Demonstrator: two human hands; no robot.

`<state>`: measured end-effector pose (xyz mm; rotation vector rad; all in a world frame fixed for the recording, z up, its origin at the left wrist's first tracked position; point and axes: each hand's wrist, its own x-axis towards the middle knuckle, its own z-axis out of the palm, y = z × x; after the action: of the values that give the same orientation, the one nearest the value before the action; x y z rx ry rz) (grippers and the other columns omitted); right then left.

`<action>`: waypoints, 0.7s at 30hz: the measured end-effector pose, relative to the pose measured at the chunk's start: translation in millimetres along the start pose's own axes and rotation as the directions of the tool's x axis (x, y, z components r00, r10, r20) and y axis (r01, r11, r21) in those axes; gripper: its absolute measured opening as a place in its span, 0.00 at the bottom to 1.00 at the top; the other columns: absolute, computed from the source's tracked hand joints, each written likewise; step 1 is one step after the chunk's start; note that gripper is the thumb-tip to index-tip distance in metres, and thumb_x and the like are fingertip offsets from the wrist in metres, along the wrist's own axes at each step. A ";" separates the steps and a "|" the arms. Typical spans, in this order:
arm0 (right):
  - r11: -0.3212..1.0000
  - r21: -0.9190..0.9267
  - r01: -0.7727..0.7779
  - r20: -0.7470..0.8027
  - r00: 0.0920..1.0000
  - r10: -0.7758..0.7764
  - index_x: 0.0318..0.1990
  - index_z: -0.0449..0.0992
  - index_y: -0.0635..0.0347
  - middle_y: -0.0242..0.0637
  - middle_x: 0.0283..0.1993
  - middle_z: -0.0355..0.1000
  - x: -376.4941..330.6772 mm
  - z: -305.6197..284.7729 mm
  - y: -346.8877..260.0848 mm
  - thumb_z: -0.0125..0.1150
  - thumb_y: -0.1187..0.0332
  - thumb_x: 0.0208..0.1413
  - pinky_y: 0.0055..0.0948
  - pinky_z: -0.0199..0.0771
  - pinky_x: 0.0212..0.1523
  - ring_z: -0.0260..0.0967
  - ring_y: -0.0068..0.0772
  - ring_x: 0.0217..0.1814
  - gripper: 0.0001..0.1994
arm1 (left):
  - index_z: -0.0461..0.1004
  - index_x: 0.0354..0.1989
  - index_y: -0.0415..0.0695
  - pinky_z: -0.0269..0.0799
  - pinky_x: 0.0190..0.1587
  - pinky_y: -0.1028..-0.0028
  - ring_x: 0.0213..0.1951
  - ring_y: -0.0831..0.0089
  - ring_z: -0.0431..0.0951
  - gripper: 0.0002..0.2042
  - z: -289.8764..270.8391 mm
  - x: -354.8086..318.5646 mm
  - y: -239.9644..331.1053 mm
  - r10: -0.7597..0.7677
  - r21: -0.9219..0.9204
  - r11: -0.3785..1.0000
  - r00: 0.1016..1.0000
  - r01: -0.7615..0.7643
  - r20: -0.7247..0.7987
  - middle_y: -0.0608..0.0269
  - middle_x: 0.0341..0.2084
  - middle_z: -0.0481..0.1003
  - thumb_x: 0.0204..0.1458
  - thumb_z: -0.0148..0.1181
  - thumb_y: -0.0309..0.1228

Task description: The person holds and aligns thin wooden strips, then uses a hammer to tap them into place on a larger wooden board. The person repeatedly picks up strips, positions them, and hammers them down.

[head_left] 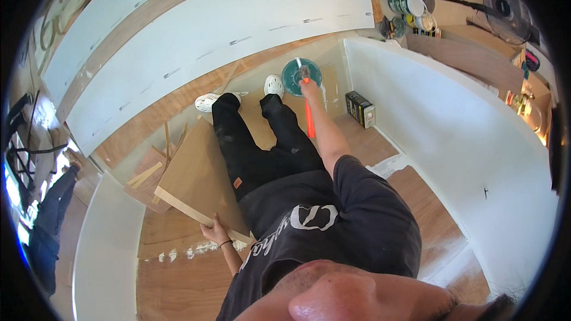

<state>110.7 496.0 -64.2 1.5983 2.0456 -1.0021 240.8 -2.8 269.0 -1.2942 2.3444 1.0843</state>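
Note:
My right hand [308, 88] is closed around an orange-handled hammer [310, 120], gripping it close to its grey head. It is over a round teal bucket [289, 77] by my right shoe. A pale stick-like piece shows at the bucket, beside the hammer head. On my other side, my left hand [214, 232] grips the lower edge of a brown wooden panel [196, 178] with a paler edge. The panel leans beside my left leg, and some of my left fingers are hidden behind it.
White boards [238, 30] with a wooden strip stand ahead. A low white wall [452, 107] curves along the right, with a dark box [360, 109] against it. Wood offcuts [151, 172] lie left of the panel. Paint cans [407, 4] and a fan [505, 12] are beyond the wall. Another person's legs [50, 226] show far left.

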 end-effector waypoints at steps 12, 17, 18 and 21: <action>0.795 0.545 -0.266 0.178 0.963 0.200 0.42 0.73 0.57 0.33 0.30 0.71 78.1 -4.8 75.3 0.65 0.66 0.53 0.27 0.69 0.22 0.69 0.26 0.28 0.11 | 0.72 0.47 0.33 0.76 0.44 0.69 0.40 0.69 0.79 0.16 1.0 -7.9 29.5 0.114 0.057 0.992 0.993 -0.116 0.038 0.54 0.40 0.79 0.51 0.68 0.20; 0.830 0.488 -0.269 0.255 0.954 0.159 0.43 0.73 0.55 0.31 0.30 0.70 87.5 24.3 74.9 0.65 0.66 0.54 0.28 0.71 0.24 0.69 0.25 0.29 0.12 | 0.72 0.46 0.34 0.74 0.43 0.74 0.39 0.74 0.79 0.15 10.8 -22.7 50.9 0.102 0.091 0.990 0.995 -0.104 0.021 0.57 0.38 0.80 0.52 0.68 0.21; 0.835 0.485 -0.261 0.252 0.956 0.153 0.43 0.73 0.56 0.31 0.30 0.70 87.3 29.2 75.1 0.65 0.66 0.54 0.29 0.71 0.25 0.69 0.25 0.29 0.12 | 0.72 0.46 0.34 0.74 0.43 0.75 0.39 0.74 0.79 0.15 14.4 -27.2 55.5 0.096 0.044 0.994 0.995 -0.096 0.020 0.58 0.37 0.80 0.52 0.68 0.21; 0.840 0.488 -0.239 0.246 0.960 0.131 0.45 0.72 0.56 0.31 0.30 0.70 85.8 41.2 75.1 0.65 0.67 0.54 0.29 0.71 0.25 0.69 0.25 0.29 0.12 | 0.73 0.45 0.34 0.74 0.42 0.75 0.38 0.75 0.79 0.14 25.8 -36.5 68.3 0.093 0.056 0.994 0.995 -0.092 -0.024 0.57 0.37 0.80 0.52 0.68 0.21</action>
<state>150.2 534.2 -172.3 1.8053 1.5200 -1.6600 203.1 60.6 304.0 -1.1992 2.4578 1.0273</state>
